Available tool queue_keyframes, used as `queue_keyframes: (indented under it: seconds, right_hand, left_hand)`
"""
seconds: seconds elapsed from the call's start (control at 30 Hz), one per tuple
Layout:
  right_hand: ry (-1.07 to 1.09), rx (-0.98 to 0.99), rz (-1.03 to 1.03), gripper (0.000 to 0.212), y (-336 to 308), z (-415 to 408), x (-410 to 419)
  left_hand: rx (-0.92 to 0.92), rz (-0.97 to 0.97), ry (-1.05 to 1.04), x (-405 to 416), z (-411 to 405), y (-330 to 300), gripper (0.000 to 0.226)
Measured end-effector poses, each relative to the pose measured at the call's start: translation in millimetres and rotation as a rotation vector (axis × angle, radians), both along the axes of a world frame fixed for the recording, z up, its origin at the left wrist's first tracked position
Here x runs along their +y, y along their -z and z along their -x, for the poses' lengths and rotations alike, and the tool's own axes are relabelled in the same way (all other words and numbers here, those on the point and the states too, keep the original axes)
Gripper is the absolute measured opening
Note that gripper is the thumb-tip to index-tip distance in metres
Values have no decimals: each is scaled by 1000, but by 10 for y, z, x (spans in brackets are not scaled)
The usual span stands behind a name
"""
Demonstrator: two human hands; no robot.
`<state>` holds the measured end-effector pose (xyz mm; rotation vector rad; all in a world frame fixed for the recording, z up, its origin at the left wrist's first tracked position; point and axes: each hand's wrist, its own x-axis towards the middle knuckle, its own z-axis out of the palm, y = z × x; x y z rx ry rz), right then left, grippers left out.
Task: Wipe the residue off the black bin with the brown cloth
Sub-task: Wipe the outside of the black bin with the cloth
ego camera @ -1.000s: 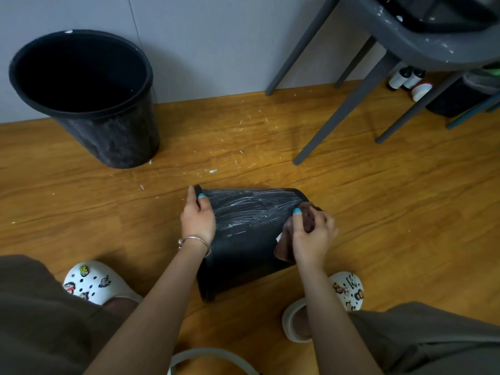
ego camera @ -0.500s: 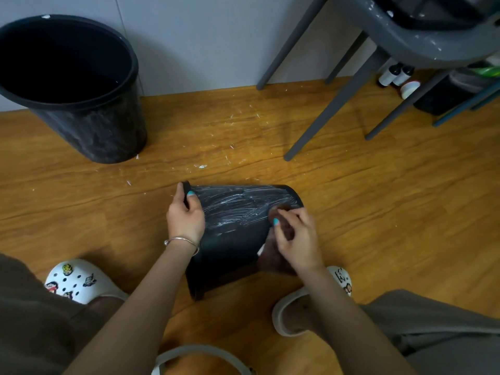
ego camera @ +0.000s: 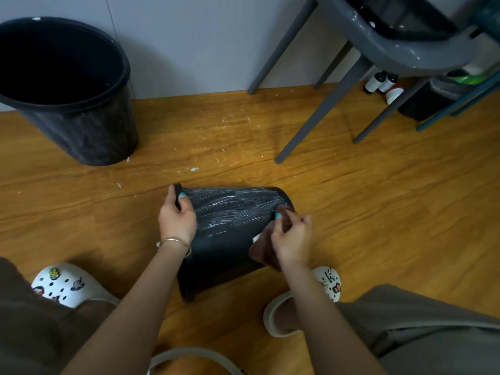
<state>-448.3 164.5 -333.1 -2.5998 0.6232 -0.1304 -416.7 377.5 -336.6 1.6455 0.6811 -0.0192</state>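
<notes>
Lying lengthwise left-to-right, the black bin [ego camera: 224, 239] is steadied by the left hand [ego camera: 177, 220] gripping its rim while the right hand [ego camera: 293, 239], pinching the brown cloth [ego camera: 263, 250], sits nearest the streaked residue [ego camera: 232, 209].

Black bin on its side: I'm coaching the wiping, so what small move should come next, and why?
Probably sweep the brown cloth leftward across the white streaks. The right hand holds it bunched at the black bin's base end, residue still covers the upper side, and the left hand steadies the rim.
</notes>
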Motion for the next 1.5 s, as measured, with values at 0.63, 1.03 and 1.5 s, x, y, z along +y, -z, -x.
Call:
queue_keyframes:
  seconds: [0.63,1.03,1.5]
  right_hand:
    - [-5,-65,-108,34,100,45,-232]
    - [-74,29,-19,40,29,184,6]
    - [-229,-128,168,28,-49,178,497]
  left_hand:
    - [-19,81,14,-4,-50,-114,50]
    - [5,224,-99,-10,-2,-57,49]
    - [9,374,-177,-14,-35,-117,46]
